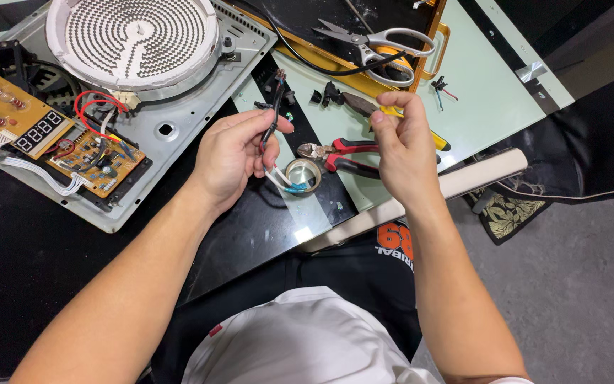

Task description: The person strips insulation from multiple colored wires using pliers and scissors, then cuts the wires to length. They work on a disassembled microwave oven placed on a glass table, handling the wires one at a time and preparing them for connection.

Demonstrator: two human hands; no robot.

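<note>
Short wire bundle (274,135): black leads up top, frayed bare ends pointing up; white leads below, ending in blue connectors. Roughly upright, slightly bowed, pinched mid-length. Held above black strip of counter (250,235), blue ends just beside small tape roll (303,175).

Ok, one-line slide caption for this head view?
Left hand grips a wire bundle, right hand pinched, beside an opened electric hob.

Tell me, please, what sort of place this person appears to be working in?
Probably a small appliance repair bench: an opened electric cooktop with bare circuit boards, pliers and scissors nearby, and a wire bundle in the left hand.
</note>
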